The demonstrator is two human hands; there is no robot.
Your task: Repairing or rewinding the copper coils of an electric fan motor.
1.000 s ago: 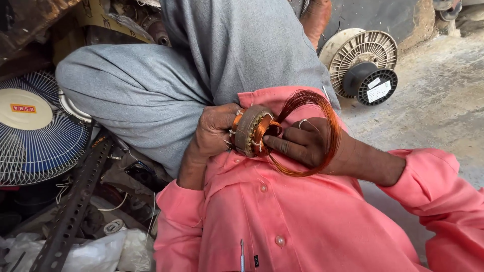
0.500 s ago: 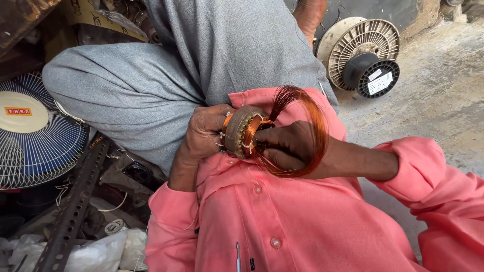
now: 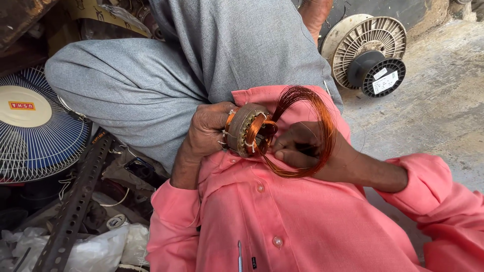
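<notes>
My left hand grips a small round motor stator from its left side, holding it against my chest over the pink shirt. A loop of thin copper wire runs from the stator's slots, arches up and curls around my right hand. That hand holds the loop, its fingertips pressed at the stator's open face where a bundle of the wire enters. My bent knee in grey trousers lies just behind both hands.
A blue and white fan guard lies at the left, with a slotted metal angle bar beside it. White plastic bags sit at the bottom left. A ribbed plastic wire spool rests on the concrete floor at the upper right.
The copper loop has swung up from hanging below my right hand to arching above it. My right fingers have pushed closer into the stator. The left hand keeps its grip.
</notes>
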